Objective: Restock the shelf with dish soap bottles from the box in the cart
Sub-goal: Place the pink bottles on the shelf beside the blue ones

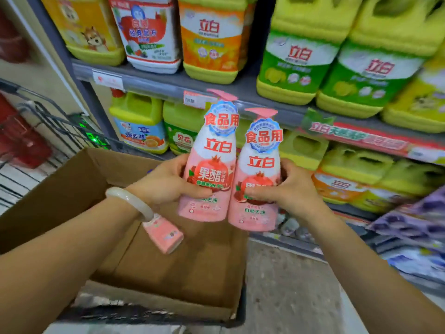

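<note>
Two pink dish soap bottles are held upright side by side above the open cardboard box, their lower bodies touching. The left bottle sits in the left hand, whose thumb crosses the front of the label while the fingers curl behind; the right bottle is gripped the same way by the right hand, thumb across the front at label height. Each bottle has a pink pump top, a white shoulder fading to a pink body, and a picture of a red pomegranate. Both carry the red brand mark 立白, a blue scalloped neck tag reading 食品用, and lower down 自动去油; the left bottle also shows 果醋 in large white characters. A third pink bottle lies on its side inside the box, just below the left wrist, which wears a pale bangle. The box rests in a wire cart. Behind the bottles, the shelf holds large yellow-green jugs labelled 立白 in orange, green and white, and a blue-labelled jug on the tier below reads 强去油. Purple packs lie low at the right.
</note>
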`<state>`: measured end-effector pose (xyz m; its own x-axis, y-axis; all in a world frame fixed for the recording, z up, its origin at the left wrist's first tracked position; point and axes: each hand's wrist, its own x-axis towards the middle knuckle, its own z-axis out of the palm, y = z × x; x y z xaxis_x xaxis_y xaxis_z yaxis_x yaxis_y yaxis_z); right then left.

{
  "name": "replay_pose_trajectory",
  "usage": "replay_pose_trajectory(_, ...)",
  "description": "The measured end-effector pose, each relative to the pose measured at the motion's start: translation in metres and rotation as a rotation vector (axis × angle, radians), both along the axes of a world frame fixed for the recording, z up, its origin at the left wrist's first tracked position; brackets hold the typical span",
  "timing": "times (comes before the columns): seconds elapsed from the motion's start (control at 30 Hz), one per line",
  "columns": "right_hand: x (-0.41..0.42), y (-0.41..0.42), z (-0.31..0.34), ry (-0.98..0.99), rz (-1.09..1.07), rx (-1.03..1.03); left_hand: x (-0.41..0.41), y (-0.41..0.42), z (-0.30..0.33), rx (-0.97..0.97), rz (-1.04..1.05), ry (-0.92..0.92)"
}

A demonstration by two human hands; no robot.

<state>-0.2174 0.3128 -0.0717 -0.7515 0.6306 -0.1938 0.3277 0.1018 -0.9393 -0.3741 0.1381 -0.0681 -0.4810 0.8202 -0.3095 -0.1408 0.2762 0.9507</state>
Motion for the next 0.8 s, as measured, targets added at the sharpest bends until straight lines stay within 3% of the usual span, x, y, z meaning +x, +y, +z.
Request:
replay_pose_trajectory(0.47,0.354,0.068,0.141,0.188,-0.394,0.204,0.3,0.141,0.129,0.297,-0.326,0.009)
replay_pose_trajectory(0.8,0.503,0.12,0.205,0.283,-0.615,0.31,0.429,0.255,0.195,0.423,-0.583,0.038)
